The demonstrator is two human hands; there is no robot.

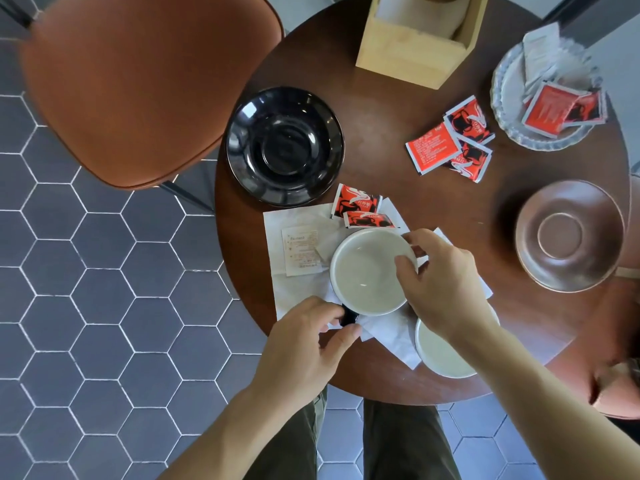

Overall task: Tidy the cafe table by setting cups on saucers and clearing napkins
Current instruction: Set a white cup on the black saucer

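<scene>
Gripping: left hand (304, 337) pinches the dark handle (349, 318) of the cup (367, 271); right hand (440, 282) clasps its far rim, steadying it for a lift, I'd say.
Cup's place: near edge of the bench (381, 109), on white napkins (298, 292).
Pointing: mouth up, handle toward the person, down-left.
Likely home: black saucer (284, 146), just beyond, bare.

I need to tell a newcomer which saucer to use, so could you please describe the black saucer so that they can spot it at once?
Start at the round wooden table and go to its edge by the orange chair. The black saucer lies there, empty, just beyond the white napkin. It is the only glossy black dish; the other empty saucer, across the table, is brown.
</scene>
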